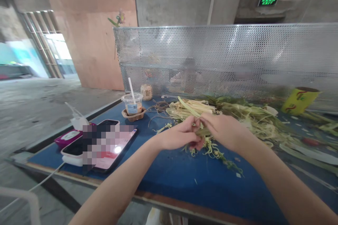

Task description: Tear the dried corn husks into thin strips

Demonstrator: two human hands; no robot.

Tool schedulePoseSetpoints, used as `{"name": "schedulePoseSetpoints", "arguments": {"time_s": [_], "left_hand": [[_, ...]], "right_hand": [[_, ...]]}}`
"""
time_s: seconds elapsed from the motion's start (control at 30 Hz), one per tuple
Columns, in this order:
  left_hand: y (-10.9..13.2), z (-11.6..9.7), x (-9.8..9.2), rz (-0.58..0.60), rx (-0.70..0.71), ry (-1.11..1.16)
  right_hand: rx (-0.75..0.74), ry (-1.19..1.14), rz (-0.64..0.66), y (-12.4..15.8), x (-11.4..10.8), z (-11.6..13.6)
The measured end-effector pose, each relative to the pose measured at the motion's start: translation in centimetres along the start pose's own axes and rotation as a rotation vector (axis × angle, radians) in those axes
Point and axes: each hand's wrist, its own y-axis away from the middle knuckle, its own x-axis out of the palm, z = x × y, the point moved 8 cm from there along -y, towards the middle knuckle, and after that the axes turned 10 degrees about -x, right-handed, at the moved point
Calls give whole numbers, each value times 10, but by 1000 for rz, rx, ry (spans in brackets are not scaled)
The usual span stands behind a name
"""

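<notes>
My left hand (179, 135) and my right hand (224, 128) meet above the blue table (174, 175), both pinched closed on a small folded green leaf piece (202, 132). Pale shredded leaf strips (208, 149) hang from it and trail onto the table below the hands. Just behind the hands lies a bundle of pale cut stalks (190, 107).
A heap of green and pale leaves (261, 121) spreads to the right. A plastic cup with a straw (132, 103) stands in a cardboard holder; two phones (105, 144) lie left. A yellow cup (299, 100) stands by the perforated metal screen (227, 56), a person behind it.
</notes>
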Motion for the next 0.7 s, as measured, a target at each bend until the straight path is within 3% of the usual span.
{"name": "schedulePoseSetpoints", "arguments": {"time_s": [0.13,0.33,0.43,0.6,0.7], "left_hand": [[0,-5,-3,120,66,241],[1,-10,-14,108,190,422],[-2,-11,-17,9,281,400],[-3,-7,-32,-303,398,448],[-3,-5,-34,-341,386,436]], "right_hand": [[36,-80,-127,3,-11,-7],[46,-212,-413,11,-31,-10],[66,-235,-487,13,-34,-8],[124,-249,-502,12,-25,-7],[113,-276,-481,8,-14,-6]]}}
